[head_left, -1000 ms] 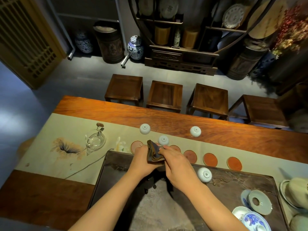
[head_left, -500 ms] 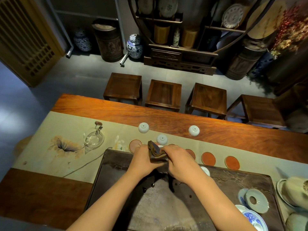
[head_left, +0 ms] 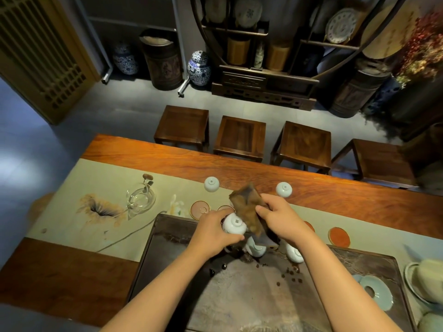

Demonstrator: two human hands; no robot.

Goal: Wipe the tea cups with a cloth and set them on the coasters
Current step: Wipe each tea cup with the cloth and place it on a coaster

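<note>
Since before, your right hand (head_left: pixel 279 218) lifted the pinched cloth (head_left: pixel 249 207) toward one o'clock; your left hand (head_left: pixel 213 232) grips the cup (head_left: pixel 233 225) base-up for wiping.

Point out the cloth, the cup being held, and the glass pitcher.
cloth (head_left: pixel 247 207), head view, on its brown folded middle.
held cup (head_left: pixel 234 224), head view, on its upturned white base.
glass pitcher (head_left: pixel 141 200), head view, on its clear body.

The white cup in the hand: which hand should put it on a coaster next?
Probably the left hand. It already grips the upside-down cup, and the bare pink coaster lies just beyond its fingers. The right hand is busy holding the brown cloth.
</note>
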